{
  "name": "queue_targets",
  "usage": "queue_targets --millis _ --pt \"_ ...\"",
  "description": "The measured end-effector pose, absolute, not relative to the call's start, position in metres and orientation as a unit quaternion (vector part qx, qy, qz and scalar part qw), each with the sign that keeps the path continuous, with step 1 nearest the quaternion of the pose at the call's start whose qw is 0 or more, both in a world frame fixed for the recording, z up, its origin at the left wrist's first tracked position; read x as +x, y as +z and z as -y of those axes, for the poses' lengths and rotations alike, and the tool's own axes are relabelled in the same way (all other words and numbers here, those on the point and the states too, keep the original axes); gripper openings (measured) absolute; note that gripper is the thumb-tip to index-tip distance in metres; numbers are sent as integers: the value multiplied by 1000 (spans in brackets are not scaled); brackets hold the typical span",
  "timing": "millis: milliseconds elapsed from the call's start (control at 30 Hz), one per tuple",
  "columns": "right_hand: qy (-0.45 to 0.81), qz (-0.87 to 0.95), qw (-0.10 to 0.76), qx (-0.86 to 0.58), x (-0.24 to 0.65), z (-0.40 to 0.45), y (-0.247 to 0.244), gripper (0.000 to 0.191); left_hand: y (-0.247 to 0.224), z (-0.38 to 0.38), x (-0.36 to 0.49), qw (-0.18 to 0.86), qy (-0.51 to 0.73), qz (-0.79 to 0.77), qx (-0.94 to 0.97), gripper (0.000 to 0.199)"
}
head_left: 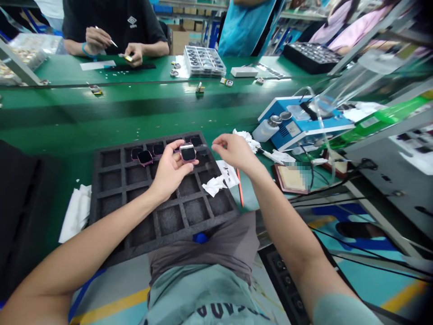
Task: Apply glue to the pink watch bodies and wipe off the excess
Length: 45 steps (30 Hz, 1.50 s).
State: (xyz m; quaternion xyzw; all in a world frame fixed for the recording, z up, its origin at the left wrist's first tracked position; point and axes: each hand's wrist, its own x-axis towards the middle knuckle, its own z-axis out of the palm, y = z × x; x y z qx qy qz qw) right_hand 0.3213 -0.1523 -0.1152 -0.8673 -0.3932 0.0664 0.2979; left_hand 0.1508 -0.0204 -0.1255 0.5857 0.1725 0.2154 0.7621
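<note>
A pink-framed smartwatch without a strap is in my left hand, gripped by its edges with the dark screen facing up. A pale band crosses the top of the screen. To its right, my right hand is closed in a pinch, apart from the watch. A faint translucent strip seems to lie between the two, and whether my fingers hold it is too blurred to tell. Below both hands lies a black foam tray with square compartments. Several similar watch bodies sit in its far row.
Crumpled white tissue and an orange pen-like stick lie along the tray's right edge. Farther right are a dispenser bottle, a blue machine and cables. Across the green bench, a co-worker's hands handle a small part.
</note>
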Motion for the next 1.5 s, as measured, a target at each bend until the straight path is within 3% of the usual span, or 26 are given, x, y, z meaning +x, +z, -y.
queue_targets --millis 267,367,600,700,800,1000,1133,1500 --pt "160 476 201 -841 323 162 -126 20 -128 21 151 773 187 -173 581 66" --pt "171 476 205 -838 328 163 -127 10 -128 22 151 772 179 -170 585 67" --pt "196 500 237 -810 328 161 -127 17 -131 23 151 775 152 -163 591 70" --pt "197 507 236 -806 327 158 -129 7 -131 24 151 777 147 -167 589 69" --pt "219 478 280 -803 330 163 -123 15 -130 25 151 775 145 -172 591 69" --pt "324 405 483 -705 320 175 -92 33 -134 28 150 757 121 -154 623 68" --pt "364 425 476 -678 303 163 -84 25 -136 29 149 746 116 -124 643 68" --pt "332 406 469 -711 292 152 -92 15 -139 30 149 736 118 -89 661 62"
